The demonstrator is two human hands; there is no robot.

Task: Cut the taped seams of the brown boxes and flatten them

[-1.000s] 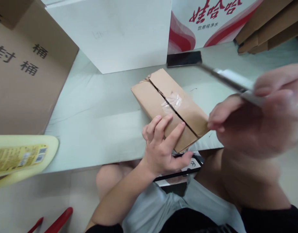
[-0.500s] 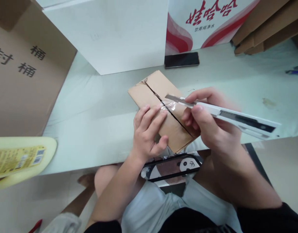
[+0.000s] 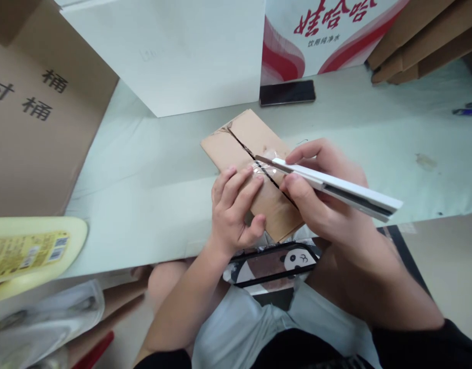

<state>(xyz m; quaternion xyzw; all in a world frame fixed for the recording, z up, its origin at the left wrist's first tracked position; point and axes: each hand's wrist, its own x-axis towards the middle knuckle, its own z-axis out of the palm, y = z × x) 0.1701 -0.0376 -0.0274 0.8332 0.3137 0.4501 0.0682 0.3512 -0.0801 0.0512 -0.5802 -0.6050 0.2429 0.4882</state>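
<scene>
A flat brown cardboard package [image 3: 241,146] lies at a slant near the table's front edge. A dark seam runs down its length, with a patch of clear tape [image 3: 272,155] across the middle. My left hand [image 3: 236,210] rests on the package's near-left side, fingers stretched out and thumb apart. In my right hand [image 3: 320,189] is a white utility knife [image 3: 347,192], its blade out and pointing left. The blade tip is over the seam by the tape; whether it touches I cannot tell.
A dark phone [image 3: 287,93] lies behind the package, before a large white box [image 3: 174,56] and a red-and-white carton [image 3: 320,51]. At left are a big cardboard box [image 3: 39,133] and a yellow bottle [image 3: 36,251]. Blurred legs [image 3: 120,300] of another person show at lower left.
My right hand has moved left and turned the knife, bringing its blade onto the taped seam. My left hand stays put. A blurred translucent item has come in at lower left.
</scene>
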